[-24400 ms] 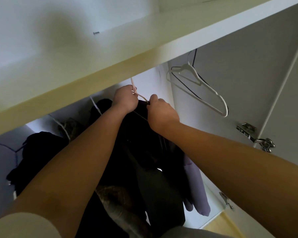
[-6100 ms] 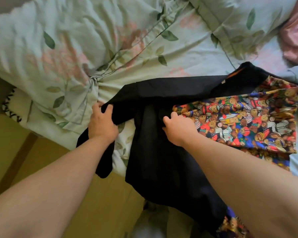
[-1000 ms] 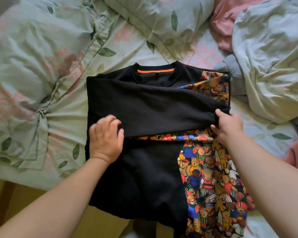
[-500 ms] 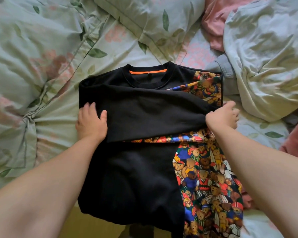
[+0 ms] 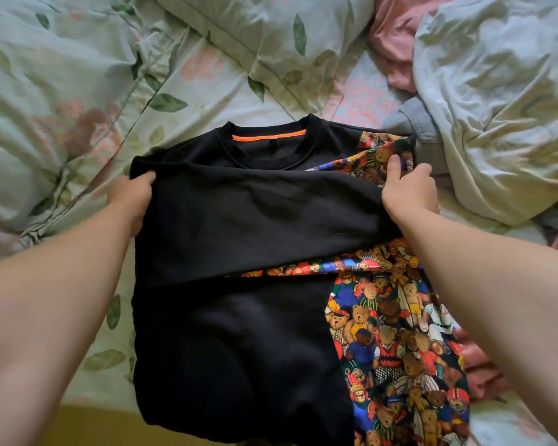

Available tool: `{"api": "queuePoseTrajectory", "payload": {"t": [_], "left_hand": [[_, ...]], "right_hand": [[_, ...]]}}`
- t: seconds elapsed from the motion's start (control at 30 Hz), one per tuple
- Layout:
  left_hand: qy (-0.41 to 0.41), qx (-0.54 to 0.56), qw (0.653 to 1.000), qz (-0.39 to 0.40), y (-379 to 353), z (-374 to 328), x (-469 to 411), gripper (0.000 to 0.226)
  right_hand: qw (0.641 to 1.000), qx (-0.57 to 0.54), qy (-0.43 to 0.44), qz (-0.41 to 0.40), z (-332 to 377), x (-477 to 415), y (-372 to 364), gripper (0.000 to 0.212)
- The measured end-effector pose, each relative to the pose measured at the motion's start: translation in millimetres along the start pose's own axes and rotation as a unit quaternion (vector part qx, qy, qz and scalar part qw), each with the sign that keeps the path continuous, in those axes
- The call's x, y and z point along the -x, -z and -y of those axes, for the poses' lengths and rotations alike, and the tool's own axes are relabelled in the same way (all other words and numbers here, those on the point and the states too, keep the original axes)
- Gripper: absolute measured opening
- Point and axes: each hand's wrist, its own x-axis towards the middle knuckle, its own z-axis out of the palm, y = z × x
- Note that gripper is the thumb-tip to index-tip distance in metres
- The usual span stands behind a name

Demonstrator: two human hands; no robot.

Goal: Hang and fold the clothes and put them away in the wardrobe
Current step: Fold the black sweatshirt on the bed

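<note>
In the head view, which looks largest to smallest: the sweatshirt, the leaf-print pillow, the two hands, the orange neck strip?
1. sweatshirt
2. leaf-print pillow
3. left hand and right hand: about alike, so unranked
4. orange neck strip

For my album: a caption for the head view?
Left hand and right hand grip a black bear-print sweatshirt by its sides on floral bedding.

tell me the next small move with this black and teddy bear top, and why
Probably fold the collar end down over the hem. The black sleeve already lies across the top, and the left hand and right hand grip its side edges near the shoulders.
</note>
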Motion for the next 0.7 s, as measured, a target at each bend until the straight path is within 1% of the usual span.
{"api": "queuePoseTrajectory", "payload": {"t": [0.1,0.2,0.23,0.33,0.4,0.47,0.63,0.67,0.7], "left_hand": [[-0.031,0.030,0.999,-0.008,2,8,1,0.063],[-0.057,0.061,0.996,-0.040,5,6,11,0.049],[-0.052,0.073,0.995,-0.038,5,4,13,0.049],[0.011,0.154,0.988,0.020,7,-5,13,0.068],[0.022,0.164,0.985,0.046,9,-12,14,0.072],[0.011,0.147,0.988,0.046,10,-18,14,0.063],[0.013,0.128,0.992,0.010,7,-28,6,0.022],[0.011,0.122,0.992,0.014,7,-30,3,0.023],[0.008,0.109,0.994,0.021,6,-32,0,0.028]], "right_hand": [[0.999,-0.001,0.028,-0.028,0,0,1,0.062],[0.997,-0.001,0.059,-0.054,2,0,9,0.059],[0.996,-0.010,0.069,-0.057,3,0,12,0.059],[0.995,-0.030,0.082,-0.048,5,-1,20,0.056],[0.995,-0.033,0.081,-0.042,5,-2,24,0.055],[0.995,-0.040,0.077,-0.044,5,-3,23,0.054],[0.995,-0.031,0.078,-0.060,0,-6,18,0.055],[0.995,-0.026,0.078,-0.059,0,-7,16,0.056],[0.995,-0.020,0.075,-0.057,0,-9,14,0.057]]}}
